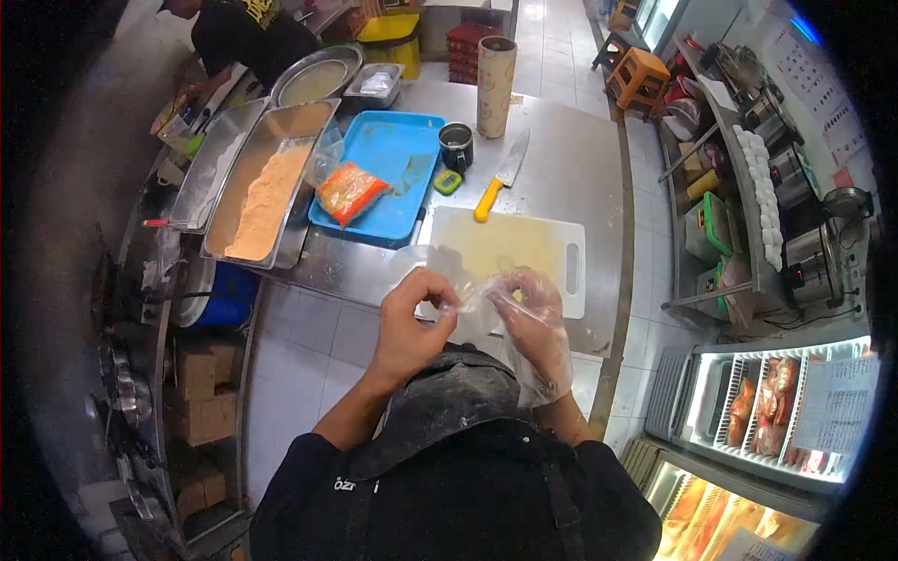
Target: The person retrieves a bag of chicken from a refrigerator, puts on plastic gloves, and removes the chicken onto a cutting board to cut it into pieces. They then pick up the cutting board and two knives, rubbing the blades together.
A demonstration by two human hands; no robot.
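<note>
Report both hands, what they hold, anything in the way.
Left hand bare, pinching clear plastic. Right hand inside clear glove, grip unclear. Possible obstruction: yellow-handled knife at far edge of cutting board.

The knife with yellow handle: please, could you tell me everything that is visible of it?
The knife has a yellow handle and a broad, shiny metal blade that narrows toward its tip. It lies on the metal table, blade pointing away from the person and slightly right. The handle's end reaches the far edge of the white cutting board. Nobody is holding it.
</note>
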